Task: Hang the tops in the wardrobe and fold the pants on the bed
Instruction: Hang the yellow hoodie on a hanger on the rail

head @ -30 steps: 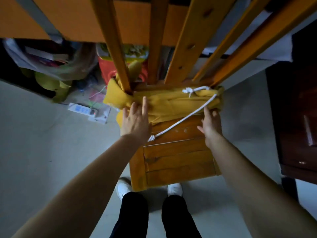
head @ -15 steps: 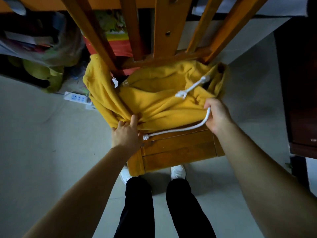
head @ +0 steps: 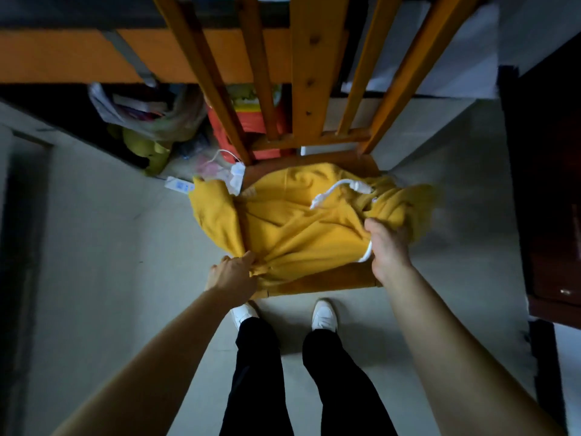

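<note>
A yellow hooded top with white drawstrings lies bunched across the seat of a wooden chair. My left hand grips the fabric at the near left edge of the garment. My right hand grips the fabric at the right side, with one white cord running under its fingers. Part of the top hangs over the chair's left and right sides.
The chair's back slats rise in front of an orange bed frame. Plastic bags, a red container and a white power strip sit on the floor to the left. Dark wooden furniture stands at the right.
Both hands closed on the yellow top and pulled it toward me, spreading it over the seat. The view tilted and the chair now sits lower in frame.
</note>
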